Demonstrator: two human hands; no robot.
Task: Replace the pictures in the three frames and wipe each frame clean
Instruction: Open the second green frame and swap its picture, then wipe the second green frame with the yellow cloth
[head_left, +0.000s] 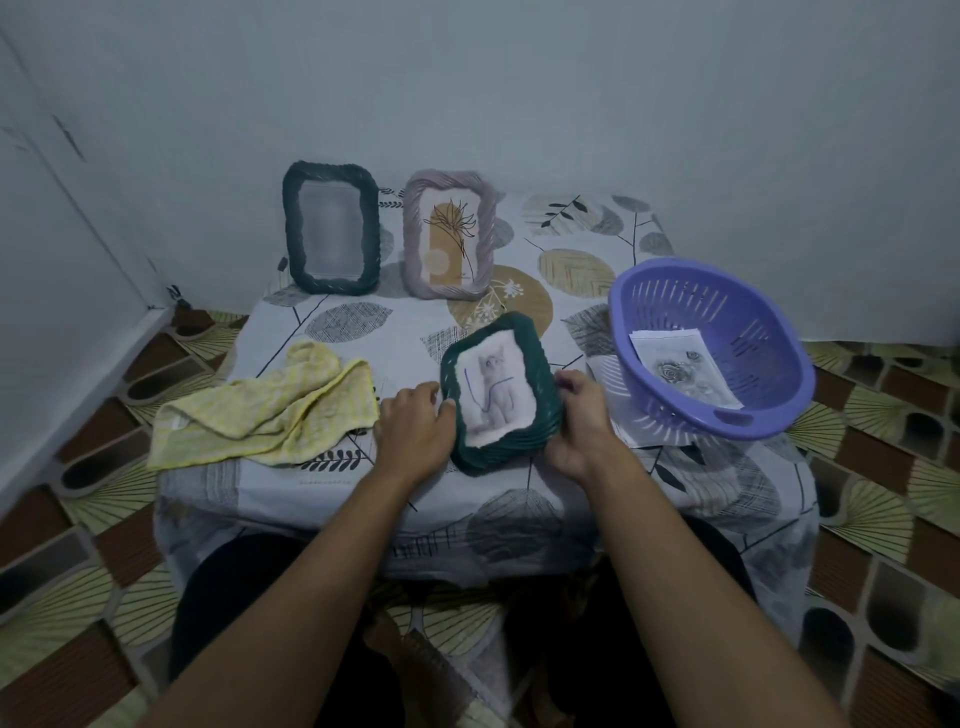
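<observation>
Head view: the green cat frame (532, 343), rope-ridged and round-cornered, sits tilted at the leaf-print tablecloth (363, 332). The left hand (415, 426) grips its left edge and the right hand (579, 421) its right edge. Left of it lies a crumpled yellow checked cloth (270, 410). Behind it stand a dark twisted frame (291, 234) and a greyish-lilac frame (413, 234) with a plant print. To its right, a slotted purple plastic basket (675, 301) holds a rose print (685, 371).

No text, label, brand or number can be read. The sheet (685, 370) in the basket (642, 291) has a faint line near its top edge that may be print, but it is too small and blurred to make out.
</observation>
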